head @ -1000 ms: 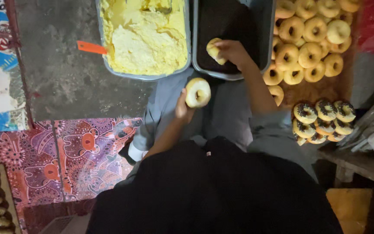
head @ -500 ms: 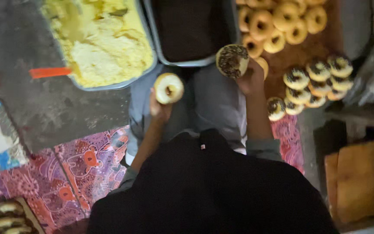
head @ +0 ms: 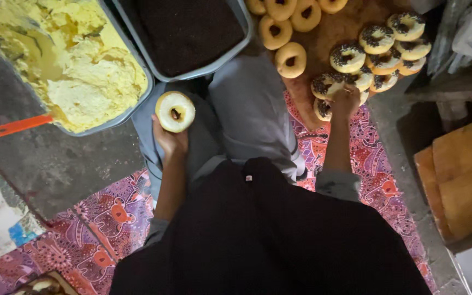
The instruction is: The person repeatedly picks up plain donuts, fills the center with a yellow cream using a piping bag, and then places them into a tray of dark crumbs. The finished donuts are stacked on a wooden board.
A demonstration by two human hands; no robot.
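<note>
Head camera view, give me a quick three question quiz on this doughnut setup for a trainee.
1. True or false: the left hand holds a cream-topped doughnut.
2. Which tray is closer to the plain doughnuts? A) the yellow cream tray B) the dark sprinkles tray
3. What does the right hand touch?

Key:
1. True
2. B
3. The pile of sprinkled doughnuts on the wooden board.
</note>
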